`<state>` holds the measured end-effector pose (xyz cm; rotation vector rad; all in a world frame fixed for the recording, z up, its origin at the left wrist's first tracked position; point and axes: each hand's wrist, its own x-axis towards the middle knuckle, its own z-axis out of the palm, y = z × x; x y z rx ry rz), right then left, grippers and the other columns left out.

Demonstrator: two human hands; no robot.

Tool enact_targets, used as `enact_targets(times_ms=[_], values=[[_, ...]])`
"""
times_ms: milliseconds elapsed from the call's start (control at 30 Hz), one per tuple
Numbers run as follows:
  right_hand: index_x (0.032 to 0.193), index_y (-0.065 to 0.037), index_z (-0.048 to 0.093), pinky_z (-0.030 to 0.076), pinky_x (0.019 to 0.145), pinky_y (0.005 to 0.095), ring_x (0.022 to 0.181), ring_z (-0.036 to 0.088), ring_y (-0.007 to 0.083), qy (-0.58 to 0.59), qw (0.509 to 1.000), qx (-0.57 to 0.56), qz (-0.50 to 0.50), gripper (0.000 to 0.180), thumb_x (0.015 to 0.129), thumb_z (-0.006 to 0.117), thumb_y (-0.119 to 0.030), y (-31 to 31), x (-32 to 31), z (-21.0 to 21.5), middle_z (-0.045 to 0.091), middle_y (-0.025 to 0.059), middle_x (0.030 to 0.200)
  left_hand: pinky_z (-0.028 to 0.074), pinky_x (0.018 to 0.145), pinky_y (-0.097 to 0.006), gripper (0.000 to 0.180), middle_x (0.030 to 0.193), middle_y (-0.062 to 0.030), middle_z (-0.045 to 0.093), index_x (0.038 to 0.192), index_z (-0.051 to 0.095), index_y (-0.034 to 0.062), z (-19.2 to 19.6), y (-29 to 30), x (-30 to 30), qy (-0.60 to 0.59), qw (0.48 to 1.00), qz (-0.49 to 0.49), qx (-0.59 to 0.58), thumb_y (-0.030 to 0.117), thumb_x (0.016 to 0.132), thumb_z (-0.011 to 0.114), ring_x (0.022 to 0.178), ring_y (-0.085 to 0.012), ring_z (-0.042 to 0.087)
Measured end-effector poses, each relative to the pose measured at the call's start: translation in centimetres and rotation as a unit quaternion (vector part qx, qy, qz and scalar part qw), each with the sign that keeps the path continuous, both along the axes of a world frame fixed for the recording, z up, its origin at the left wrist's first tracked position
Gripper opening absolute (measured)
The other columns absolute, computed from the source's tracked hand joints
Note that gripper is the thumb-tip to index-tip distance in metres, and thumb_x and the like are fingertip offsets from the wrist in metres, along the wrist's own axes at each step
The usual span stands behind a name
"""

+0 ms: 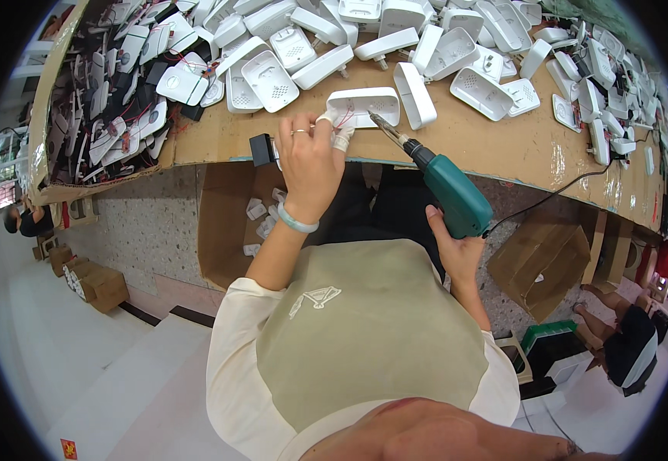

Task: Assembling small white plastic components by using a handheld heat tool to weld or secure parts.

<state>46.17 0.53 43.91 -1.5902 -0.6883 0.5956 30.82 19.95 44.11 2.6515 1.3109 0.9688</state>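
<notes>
A white oblong plastic housing [376,98] lies open side up near the table's front edge, with thin red wires at its left end. My left hand [311,146] is closed on that end, with white tape around some fingertips. My right hand [457,247] grips the rear of a teal, corded soldering gun [458,194]. The gun's metal tip points up and left into the housing; whether it touches anything inside cannot be made out. A small black block [261,150] sits at the table edge beside my left hand.
Many white housings [272,81] pile across the far table [234,142]. A cardboard box [61,92] at left holds wired white and black parts. The gun's black cord [556,190] runs right. An open carton [222,223] stands below the table; another person [629,346] sits at lower right.
</notes>
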Motion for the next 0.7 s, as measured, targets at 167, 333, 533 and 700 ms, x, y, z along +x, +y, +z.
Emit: enact_targets(times_ms=[167, 333, 533, 700], values=[[0.095, 0.000, 0.073, 0.047, 0.066, 0.0229, 0.071, 0.060, 0.0051, -0.018, 1.000, -0.009, 0.002, 0.012, 0.086, 0.080, -0.006, -0.1, 0.2, -0.2, 0.071, -0.0009, 0.081, 0.046, 0.080, -0.044, 0.022, 0.098, -0.0111, 0.063, 0.097, 0.071, 0.0017, -0.2, -0.1, -0.1, 0.009, 1.000, -0.009, -0.011, 0.012, 0.079, 0.079, 0.091, -0.0316, 0.055], [0.093, -0.001, 0.074, 0.047, 0.065, 0.0225, 0.070, 0.059, 0.0045, 0.004, 1.000, -0.008, -0.008, 0.012, 0.086, 0.081, -0.008, 0.1, 0.0, 0.1, 0.071, -0.0014, 0.080, 0.044, 0.082, -0.045, 0.019, 0.101, -0.0115, 0.061, 0.088, 0.066, 0.0015, 0.1, 0.2, 0.6, 0.020, 0.999, -0.044, -0.004, -0.001, 0.070, 0.070, 0.094, -0.0326, 0.053], [0.094, -0.001, 0.074, 0.047, 0.065, 0.0226, 0.070, 0.060, 0.0048, -0.033, 0.999, -0.015, 0.004, 0.012, 0.086, 0.081, -0.007, -0.1, 0.4, -0.1, 0.071, -0.0009, 0.080, 0.045, 0.077, -0.043, 0.011, 0.097, -0.0116, 0.062, 0.084, 0.063, 0.0022, 0.1, 0.4, 0.7, 0.055, 0.997, -0.058, 0.007, 0.000, 0.074, 0.067, 0.089, -0.0305, 0.055], [0.093, -0.001, 0.074, 0.046, 0.063, 0.0224, 0.068, 0.058, 0.0047, -0.027, 1.000, 0.007, 0.001, 0.011, 0.086, 0.080, -0.007, 0.2, 0.4, -0.1, 0.071, -0.0012, 0.078, 0.046, 0.075, -0.041, 0.007, 0.095, -0.0131, 0.061, 0.084, 0.060, 0.0027, 0.3, 0.5, 0.9, 0.101, 0.992, -0.080, 0.011, -0.001, 0.079, 0.062, 0.087, -0.0299, 0.056]])
